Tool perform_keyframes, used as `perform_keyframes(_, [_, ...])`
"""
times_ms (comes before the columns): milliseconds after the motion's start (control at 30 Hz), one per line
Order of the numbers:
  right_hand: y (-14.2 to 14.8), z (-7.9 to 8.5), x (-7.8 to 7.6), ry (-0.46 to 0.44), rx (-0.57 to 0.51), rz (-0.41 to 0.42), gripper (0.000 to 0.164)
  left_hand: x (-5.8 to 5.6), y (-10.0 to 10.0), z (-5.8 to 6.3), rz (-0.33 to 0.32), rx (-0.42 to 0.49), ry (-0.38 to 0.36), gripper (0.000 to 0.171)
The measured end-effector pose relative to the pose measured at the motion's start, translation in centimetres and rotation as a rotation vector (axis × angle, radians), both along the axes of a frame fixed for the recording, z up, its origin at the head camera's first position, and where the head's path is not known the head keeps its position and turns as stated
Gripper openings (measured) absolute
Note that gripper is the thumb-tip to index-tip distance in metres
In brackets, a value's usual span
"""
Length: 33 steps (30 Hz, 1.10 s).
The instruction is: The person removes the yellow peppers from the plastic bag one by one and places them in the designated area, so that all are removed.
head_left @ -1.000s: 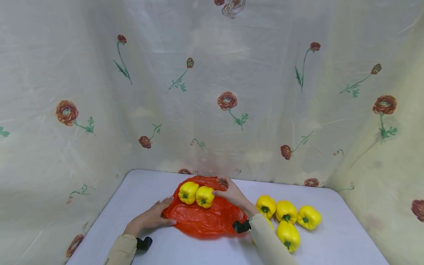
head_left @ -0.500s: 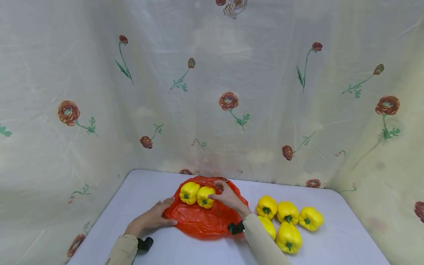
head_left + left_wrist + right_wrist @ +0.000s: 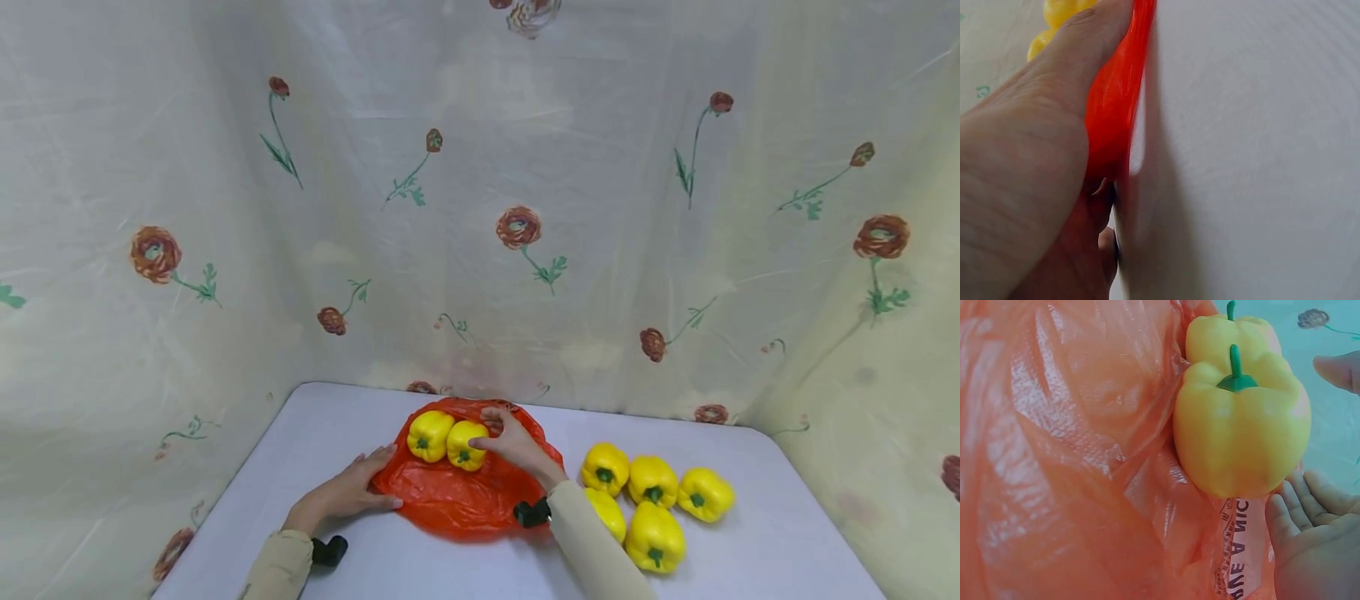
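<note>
A red plastic bag [image 3: 450,496] lies spread on the table, with two yellow bell peppers, a left one [image 3: 427,433] and a right one [image 3: 461,454], side by side on it. My left hand [image 3: 341,496] rests against the bag's left edge, fingers stretched. The left wrist view has its thumb along the red film and its other fingers partly hidden. At the right pepper's side is my right hand [image 3: 517,442], loosely spread. In the right wrist view its thumb [image 3: 1341,370] stands off the near pepper [image 3: 1241,434], while its fingertips are close to the underside; contact is unclear.
To the right of the bag sit several more yellow bell peppers [image 3: 654,537] in a loose group, one partly behind the right sleeve [image 3: 592,542]. A flower-printed sheet [image 3: 600,250] hangs round the white table [image 3: 420,567] at the back and sides.
My right hand has shifted slightly left and down, its thumb now in front of the right pepper's edge. The left hand and both peppers on the bag stay put.
</note>
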State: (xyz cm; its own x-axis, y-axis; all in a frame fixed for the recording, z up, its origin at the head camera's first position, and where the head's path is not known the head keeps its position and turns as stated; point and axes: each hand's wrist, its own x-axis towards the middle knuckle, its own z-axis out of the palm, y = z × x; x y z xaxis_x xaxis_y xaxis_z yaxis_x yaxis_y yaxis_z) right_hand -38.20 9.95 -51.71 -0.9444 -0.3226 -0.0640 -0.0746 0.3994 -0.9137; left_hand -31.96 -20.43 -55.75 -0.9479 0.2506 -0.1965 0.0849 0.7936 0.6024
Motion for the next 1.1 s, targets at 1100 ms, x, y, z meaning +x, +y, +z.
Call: perform_keyframes(1100, [0.3, -2.4, 0.8, -0.028, 0.117, 0.117, 0.084, -0.4, -0.1, -0.4, 0.000, -0.020, 0.003, 0.104])
